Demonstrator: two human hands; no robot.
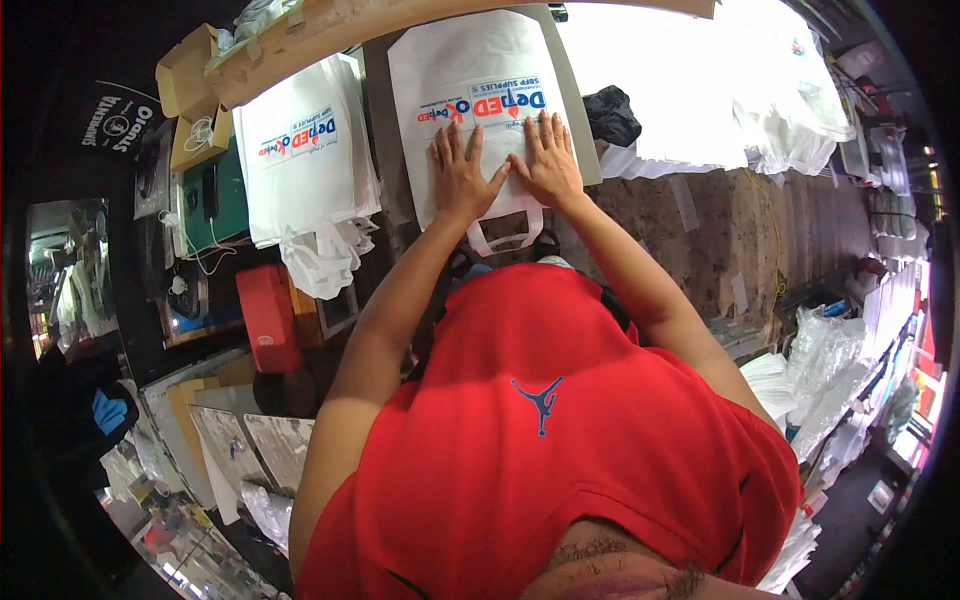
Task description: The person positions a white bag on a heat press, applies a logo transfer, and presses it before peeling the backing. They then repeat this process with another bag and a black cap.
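A white bag (470, 60) with blue and red print lies flat on a grey board (574, 105), its handle loop pointing toward my body. My left hand (463, 178) rests on the bag at the lower edge of the print, fingers spread and palm down. Flat on the same bag, my right hand (548, 168) also has its fingers spread. The two thumbs nearly meet near the middle of the bag. Neither hand holds anything.
To the left lies a stack of printed white bags (300, 185), near an open cardboard box (193, 140) and a red box (267, 318). Black crumpled material (611, 116) and white sheets (680, 80) are at the right. A wooden bar (330, 32) crosses the top.
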